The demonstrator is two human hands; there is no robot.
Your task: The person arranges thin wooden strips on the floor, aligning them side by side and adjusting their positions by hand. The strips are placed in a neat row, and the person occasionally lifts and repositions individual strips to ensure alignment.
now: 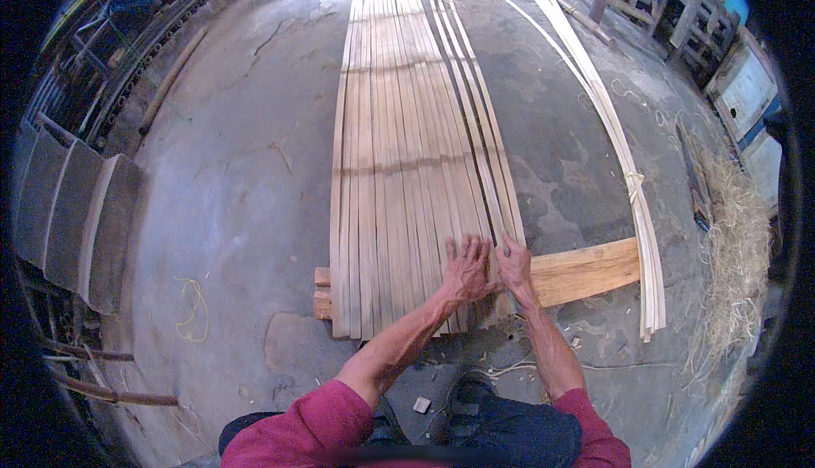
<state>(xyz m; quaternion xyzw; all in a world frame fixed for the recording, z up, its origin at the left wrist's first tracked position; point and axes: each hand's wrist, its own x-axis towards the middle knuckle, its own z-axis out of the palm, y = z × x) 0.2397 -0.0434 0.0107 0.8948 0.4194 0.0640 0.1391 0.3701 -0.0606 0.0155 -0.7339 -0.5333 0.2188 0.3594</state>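
Note:
Long pale wooden or bamboo strips [399, 205] lie side by side on the floor, running away from me. Their near ends rest across a wooden plank [586, 273] that sticks out on the right. My left hand [467, 270] presses flat on the strips near their right edge, fingers spread. Just beside it, my right hand [514, 273] is closed around a slim grey tool [512, 302], which is mostly hidden by the fingers, so its kind cannot be told. A dark gap separates the rightmost strips from the others.
A tied bundle of pale strips [632, 175] lies on the right, its near end over the plank. Beyond it is a heap of thin shavings [730, 247]. Grey blocks [81, 213] stand at left; wooden frames [654, 1] at far right. My feet are close below the strips.

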